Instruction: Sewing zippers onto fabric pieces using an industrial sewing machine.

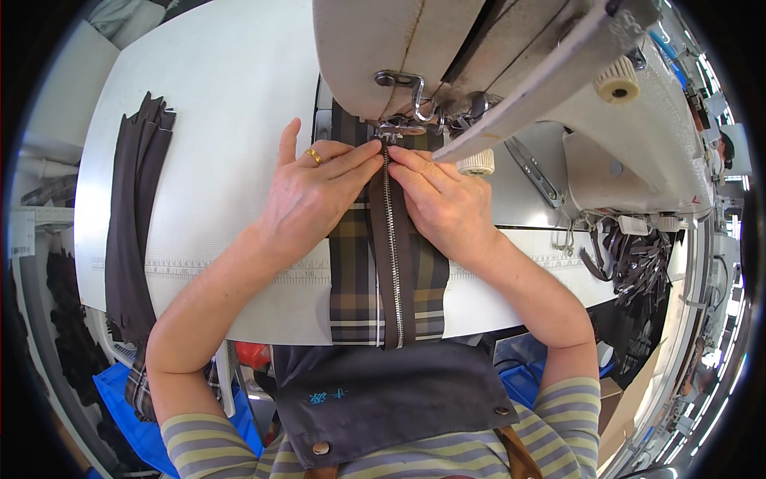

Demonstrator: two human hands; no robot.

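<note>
Left hand (313, 188): fingers narrow, tips together, pressed on left side of dark zipper (393, 263) near its top, outermost finger lifted away, gold ring (313, 156) on the one beside it. Right hand (451, 199): fingers bunched narrow, tips on right side of same zipper, just across the metal teeth; thumbs hidden, can't tell if either hand pinches from below. Zipper lies lengthwise on plaid fabric (349, 275), far end at presser foot (389, 130) of white sewing machine (367, 48), near end at front edge of white desk (215, 152). Dark strips (132, 215) at left on desk, hanging over the edge; metal snips (531, 174) right of right hand, by the machine; dark bundle (638, 259) farther right
</note>
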